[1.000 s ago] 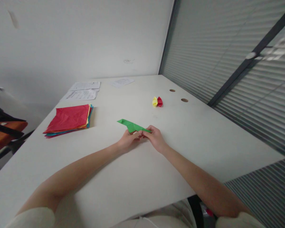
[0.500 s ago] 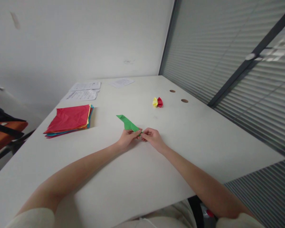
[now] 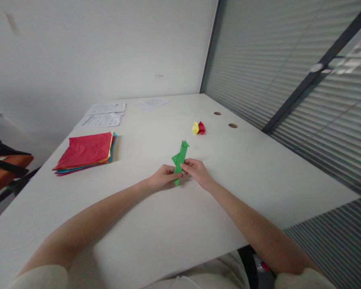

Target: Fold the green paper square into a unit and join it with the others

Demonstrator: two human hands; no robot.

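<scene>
A long, narrow folded green paper [image 3: 179, 159] stands nearly upright over the white table [image 3: 156, 224], its pointed top away from me and its lower tip near the tabletop. My left hand [image 3: 164, 177] pinches its lower part from the left. My right hand [image 3: 197, 171] pinches the same part from the right. Both hands rest low on the table, fingertips meeting on the paper.
A stack of coloured paper sheets [image 3: 84, 151], red on top, lies at the left. A small yellow and red folded piece [image 3: 198, 128] sits beyond the hands. Printed sheets [image 3: 104, 116] lie at the back. Two round holes [image 3: 232, 125] mark the table's right. An orange chair [image 3: 3, 168] stands at the far left.
The green paper has swung from lying low and pointing left to standing nearly upright between my fingers. Both hands stayed in about the same place.
</scene>
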